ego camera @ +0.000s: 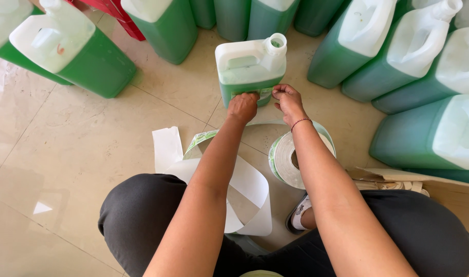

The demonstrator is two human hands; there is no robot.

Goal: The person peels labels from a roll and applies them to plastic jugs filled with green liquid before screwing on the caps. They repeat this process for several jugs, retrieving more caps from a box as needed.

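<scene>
The left hand lies flat with its fingers pressed together against the front of a small green jug, low down, right on a sticker label that shows green and white. The right hand is just beside it, with its fingertips pinching the right end of the same label near the edge of the jug. The jug stands upright on the shiny tan tile floor, has a white top with a handle, and its round mouth is open. It is full of green liquid. Both arms reach out over the person's knees in dark pants. Between the knees and the jug sits a big roll of labels, and a long white paper strip curls away from it across the floor. A bit of a white shoe peeks out under the right arm. A brown cardboard flap lies near the right knee. Many bigger green jugs with white tops stand all around in a ring.
</scene>
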